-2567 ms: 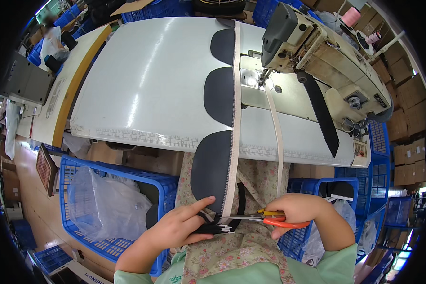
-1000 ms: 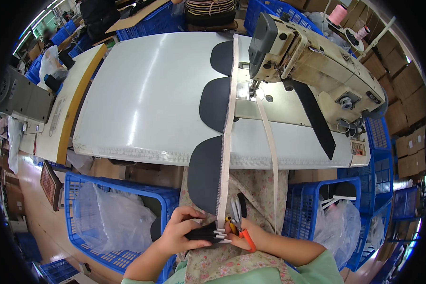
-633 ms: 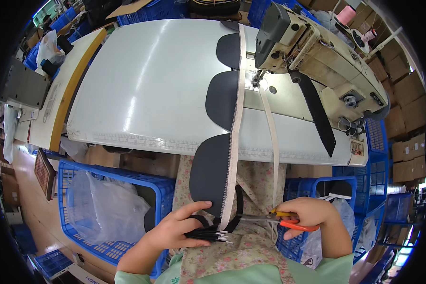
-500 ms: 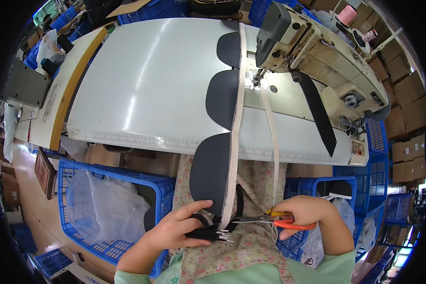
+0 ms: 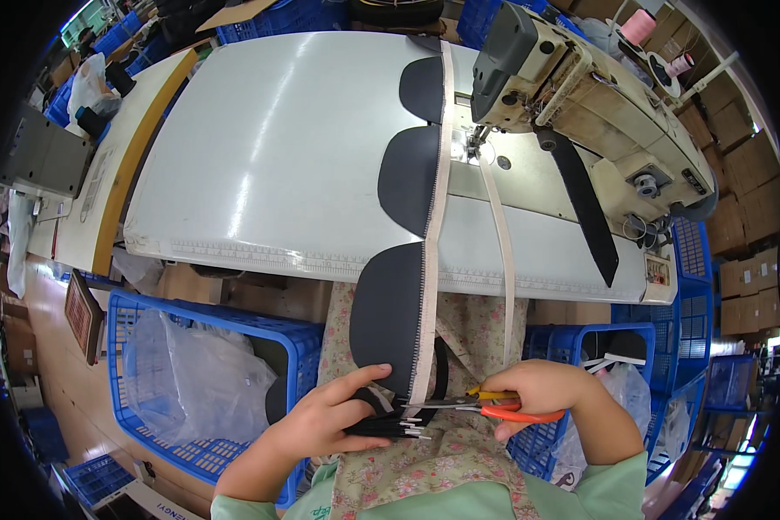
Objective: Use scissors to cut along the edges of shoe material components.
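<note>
My left hand is closed on a stack of dark fabric pieces with pale edges, its index finger lying along the lowest panel. A chain of black rounded panels, joined along a cream tape, runs from there up over the table. My right hand grips scissors with orange and yellow handles. Their blades lie across the lower end of the tape, beside the stack; whether they are parted cannot be made out.
Ahead on the right stands a sewing machine on a white table, with a loose cream tape hanging from its needle area. Blue crates flank my lap, the left one holding clear plastic. A black strap lies by the machine.
My right hand has moved slightly left with the scissors, and the blades now reach across the tape's lower end. The left hand has stayed nearly in place.
</note>
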{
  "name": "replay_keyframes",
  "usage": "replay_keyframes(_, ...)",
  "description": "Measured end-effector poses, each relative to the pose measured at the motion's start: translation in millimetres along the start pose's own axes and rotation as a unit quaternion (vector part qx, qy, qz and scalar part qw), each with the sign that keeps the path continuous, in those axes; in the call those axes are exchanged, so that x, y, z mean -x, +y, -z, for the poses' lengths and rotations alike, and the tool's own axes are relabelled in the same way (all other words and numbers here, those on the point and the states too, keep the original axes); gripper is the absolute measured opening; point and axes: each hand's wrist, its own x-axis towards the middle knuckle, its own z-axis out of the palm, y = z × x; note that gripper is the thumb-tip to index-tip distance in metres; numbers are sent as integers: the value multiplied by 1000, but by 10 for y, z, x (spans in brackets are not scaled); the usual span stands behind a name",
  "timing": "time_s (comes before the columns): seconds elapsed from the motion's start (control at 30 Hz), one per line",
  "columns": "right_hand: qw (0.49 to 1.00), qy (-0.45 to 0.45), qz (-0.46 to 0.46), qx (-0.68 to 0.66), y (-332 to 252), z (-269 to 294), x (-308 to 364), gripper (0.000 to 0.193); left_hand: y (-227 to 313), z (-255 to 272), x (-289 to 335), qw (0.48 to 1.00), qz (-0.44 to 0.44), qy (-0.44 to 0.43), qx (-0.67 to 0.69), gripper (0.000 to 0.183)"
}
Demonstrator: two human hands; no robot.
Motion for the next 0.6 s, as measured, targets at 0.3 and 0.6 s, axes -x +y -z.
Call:
replay_keyframes(0.3, 999, 35, -18, -24, 4, -104, 24, 62, -7, -17, -41, 999, -27, 28, -34, 39)
replay_keyframes(0.6, 996, 61, 5, -57, 67, 142, 231, 36, 14, 29, 34, 998, -26, 30, -42, 39)
